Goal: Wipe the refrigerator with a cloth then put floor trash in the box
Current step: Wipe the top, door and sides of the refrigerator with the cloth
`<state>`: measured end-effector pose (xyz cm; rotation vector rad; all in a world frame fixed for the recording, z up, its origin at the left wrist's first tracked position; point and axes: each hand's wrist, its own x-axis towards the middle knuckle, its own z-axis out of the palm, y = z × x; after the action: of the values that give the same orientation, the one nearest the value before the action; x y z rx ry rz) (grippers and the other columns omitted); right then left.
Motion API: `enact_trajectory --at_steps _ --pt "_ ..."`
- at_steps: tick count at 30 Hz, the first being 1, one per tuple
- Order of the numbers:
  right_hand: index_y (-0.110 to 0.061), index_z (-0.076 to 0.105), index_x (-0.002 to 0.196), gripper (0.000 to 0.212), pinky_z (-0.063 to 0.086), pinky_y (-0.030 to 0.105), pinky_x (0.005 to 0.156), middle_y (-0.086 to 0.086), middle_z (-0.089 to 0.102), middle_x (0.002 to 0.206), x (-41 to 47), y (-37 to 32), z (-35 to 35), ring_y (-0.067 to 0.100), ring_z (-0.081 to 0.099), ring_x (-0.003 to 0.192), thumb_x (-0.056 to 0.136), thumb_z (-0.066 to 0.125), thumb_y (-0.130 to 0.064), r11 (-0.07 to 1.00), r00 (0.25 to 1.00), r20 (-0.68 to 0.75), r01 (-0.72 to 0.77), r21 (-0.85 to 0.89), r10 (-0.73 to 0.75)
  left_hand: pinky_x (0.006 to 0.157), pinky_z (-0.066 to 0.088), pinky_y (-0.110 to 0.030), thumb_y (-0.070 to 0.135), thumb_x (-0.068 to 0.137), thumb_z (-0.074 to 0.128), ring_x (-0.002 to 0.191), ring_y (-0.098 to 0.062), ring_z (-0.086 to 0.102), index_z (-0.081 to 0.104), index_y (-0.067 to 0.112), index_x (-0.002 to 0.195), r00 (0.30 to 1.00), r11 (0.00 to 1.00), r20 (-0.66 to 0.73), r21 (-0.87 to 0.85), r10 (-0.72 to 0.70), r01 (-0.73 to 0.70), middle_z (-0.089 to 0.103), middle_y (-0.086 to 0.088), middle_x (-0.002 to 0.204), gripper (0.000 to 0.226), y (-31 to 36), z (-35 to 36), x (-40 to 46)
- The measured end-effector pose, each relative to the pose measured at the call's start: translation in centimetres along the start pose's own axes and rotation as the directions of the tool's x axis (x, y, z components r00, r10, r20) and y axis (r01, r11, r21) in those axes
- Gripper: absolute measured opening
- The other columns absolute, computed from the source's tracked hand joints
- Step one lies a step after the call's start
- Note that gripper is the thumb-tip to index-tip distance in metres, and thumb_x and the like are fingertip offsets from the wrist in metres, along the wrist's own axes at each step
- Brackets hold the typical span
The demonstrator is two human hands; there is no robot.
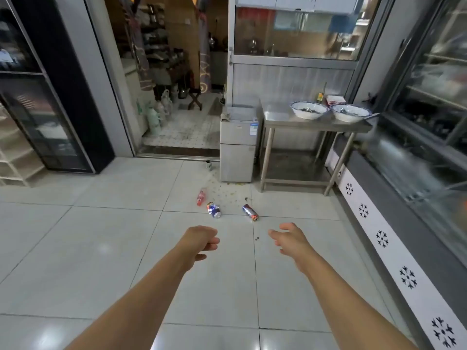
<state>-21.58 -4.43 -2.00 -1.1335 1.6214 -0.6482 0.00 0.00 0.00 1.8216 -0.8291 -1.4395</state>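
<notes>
Your left hand point(202, 239) hangs loosely curled, your right hand point(288, 237) spread, both empty; crushed cans point(214, 210) point(250, 212) and a bottle point(201, 196) lie just beyond your fingertips.

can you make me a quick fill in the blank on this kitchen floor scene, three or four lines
1. The number of crushed cans lying on the floor tiles is ____.
2. The small refrigerator stands directly to the ____ of the steel table as the camera sees it.
3. On that table sit two large ____ with blue patterned rims.
4. Both hands, left and right, hold ____.

Missing words: two; left; bowls; nothing
</notes>
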Motion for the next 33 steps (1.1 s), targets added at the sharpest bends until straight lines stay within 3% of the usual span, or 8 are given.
enact_trajectory --at_steps 6,12,14,17,21,25,29,33 --pt "-0.008 0.048 0.117 0.036 0.043 0.046 0.1 0.006 0.051 0.09 10.7 -5.3 0.0 0.03 0.059 0.102 0.088 0.061 -0.024 1.0 0.999 0.024 0.027 0.003 -0.027 0.081 0.041 -0.033 0.024 0.091 0.051 0.086 -0.015 0.062 0.057 0.019 0.091 1.0 1.0 -0.021 0.018 0.009 -0.009 0.069 -0.003 0.097 0.008 6.9 0.8 9.4" --pt "-0.012 0.042 0.131 0.05 0.043 0.038 0.1 0.011 0.05 0.128 22.9 -11.8 0.3 0.024 0.052 0.11 0.088 0.062 -0.028 0.999 0.998 0.043 0.043 -0.014 -0.042 0.078 0.04 -0.031 0.025 0.09 0.05 0.08 -0.013 0.062 0.059 0.019 0.086 0.997 1.0 -0.072 0.026 -0.01 0.012 0.069 -0.001 0.093 0.011 14.7 0.4 19.1" --pt "-0.015 0.04 0.134 0.052 0.043 0.033 0.094 0.006 0.047 0.128 26.3 -13.9 0.9 0.018 0.05 0.101 0.089 0.061 -0.029 0.998 0.997 0.054 0.05 -0.036 -0.048 0.076 0.04 -0.03 0.025 0.088 0.052 0.078 -0.012 0.062 0.059 0.018 0.091 0.997 1.0 -0.072 0.021 -0.016 0.017 0.069 -0.001 0.093 0.011 17.0 -0.1 22.1" --pt "-0.016 0.04 0.134 0.051 0.047 0.026 0.07 0.001 0.046 0.117 31.3 -17.0 2.2 0.008 0.051 0.078 0.089 0.061 -0.03 0.998 0.997 0.05 0.055 -0.044 -0.052 0.072 0.039 -0.029 0.023 0.087 0.053 0.075 -0.012 0.06 0.06 0.014 0.1 0.997 1.0 -0.078 0.01 -0.007 0.007 0.068 0.0 0.088 0.017 20.3 -1.2 26.9" --pt "-0.014 0.041 0.133 0.054 0.044 0.032 0.091 0.007 0.047 0.134 38.4 -21.2 4.4 0.021 0.052 0.107 0.087 0.065 -0.03 0.996 0.997 0.04 0.074 -0.044 -0.072 0.066 0.039 -0.026 0.022 0.09 0.051 0.077 -0.014 0.06 0.059 0.013 0.103 0.998 1.0 -0.055 -0.007 0.03 -0.03 0.067 -0.002 0.088 0.018 24.6 -3.3 34.1" --pt "-0.013 0.044 0.129 0.049 0.046 0.034 0.087 0.002 0.052 0.109 45.7 -25.9 7.1 0.015 0.052 0.091 0.087 0.065 -0.028 0.997 0.997 0.022 0.069 -0.03 -0.069 0.066 0.038 -0.026 0.024 0.092 0.05 0.076 -0.011 0.06 0.057 0.019 0.093 0.997 0.998 -0.025 -0.002 0.069 -0.069 0.068 -0.002 0.093 0.008 29.3 -5.8 42.3" --pt "-0.013 0.045 0.128 0.049 0.047 0.033 0.087 0.004 0.055 0.111 53.2 -30.5 9.5 0.019 0.056 0.1 0.086 0.066 -0.026 0.999 0.999 -0.024 0.043 -0.004 -0.043 0.076 0.042 -0.032 0.024 0.092 0.051 0.079 -0.012 0.061 0.057 0.022 0.085 0.995 0.994 0.008 0.042 0.096 -0.096 0.067 -0.003 0.092 0.009 34.4 -8.1 50.5" --pt "-0.017 0.047 0.122 0.041 0.047 0.032 0.079 -0.001 0.056 0.1 59.9 -34.7 10.7 0.015 0.055 0.091 0.086 0.065 -0.023 0.999 0.997 -0.068 0.027 0.026 -0.025 0.08 0.042 -0.034 0.023 0.092 0.051 0.079 -0.013 0.061 0.057 0.022 0.084 0.994 0.992 0.041 0.073 0.101 -0.104 0.066 -0.003 0.089 0.011 39.1 -9.6 57.2"
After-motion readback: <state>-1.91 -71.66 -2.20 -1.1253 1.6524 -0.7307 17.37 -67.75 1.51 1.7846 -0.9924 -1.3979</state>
